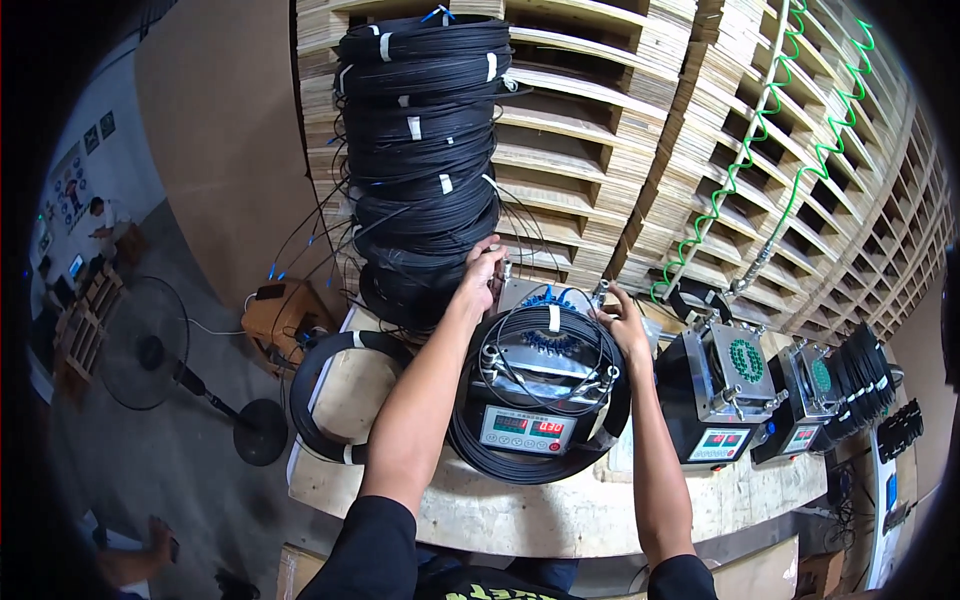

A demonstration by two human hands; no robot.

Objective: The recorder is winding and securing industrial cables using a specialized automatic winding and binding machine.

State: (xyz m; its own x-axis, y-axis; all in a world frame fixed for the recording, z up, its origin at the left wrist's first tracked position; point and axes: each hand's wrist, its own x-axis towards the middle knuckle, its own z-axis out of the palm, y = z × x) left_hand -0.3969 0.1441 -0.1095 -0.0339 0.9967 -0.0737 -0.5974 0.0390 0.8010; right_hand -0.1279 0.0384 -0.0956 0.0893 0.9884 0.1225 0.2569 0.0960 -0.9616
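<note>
A black bench machine with a metal top plate and a lit red and green display [528,430] stands before me on the table. Around and over it lies a coil of black cable [520,468], bound with white tape. Blue-tipped cable ends [548,300] ring the plate. My left hand [483,278] has its fingers closed at the metal clamp post [507,268] on the machine's far left corner. At the far right corner, my right hand [624,322] curls its fingers against a similar metal clamp post [600,291].
A tall stack of black cable coils [420,140] rises behind at left, beside wooden pallets [570,130]. Another coil [305,400] lies left on the table [430,515]. Two similar machines [715,400] stand at right. Green coiled air hoses [825,150] hang beyond; a fan [150,350] stands left.
</note>
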